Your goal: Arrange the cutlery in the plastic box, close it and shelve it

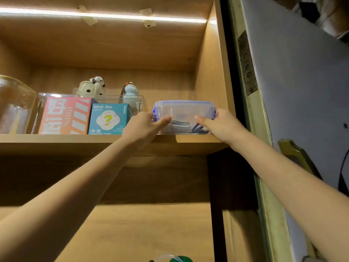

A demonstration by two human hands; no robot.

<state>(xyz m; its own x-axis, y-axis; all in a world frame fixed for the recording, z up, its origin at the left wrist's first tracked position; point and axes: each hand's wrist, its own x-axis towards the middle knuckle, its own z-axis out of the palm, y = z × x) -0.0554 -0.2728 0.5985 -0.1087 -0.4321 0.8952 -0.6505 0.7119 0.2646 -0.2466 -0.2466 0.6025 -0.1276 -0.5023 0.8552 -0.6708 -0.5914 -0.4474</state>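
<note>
Both hands up on the shelf [75, 140], left hand [140, 127] and right hand [223, 124] clamping the lidded plastic box [184, 110] by its ends, thumbs pressed on its front, cutlery [181, 125] between them

Clear plastic box [184, 112] with blue clasps; teal carton [108, 119]; orange-striped carton [66, 116].

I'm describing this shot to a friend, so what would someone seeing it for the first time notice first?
Two bare arms reach up to a wooden shelf, the left hand and right hand gripping the ends of a clear plastic box with blue clips, cutlery dimly visible inside. Left of it stand a teal Blind Box carton and an orange-red carton. A bright light strip glows along the top.
</note>
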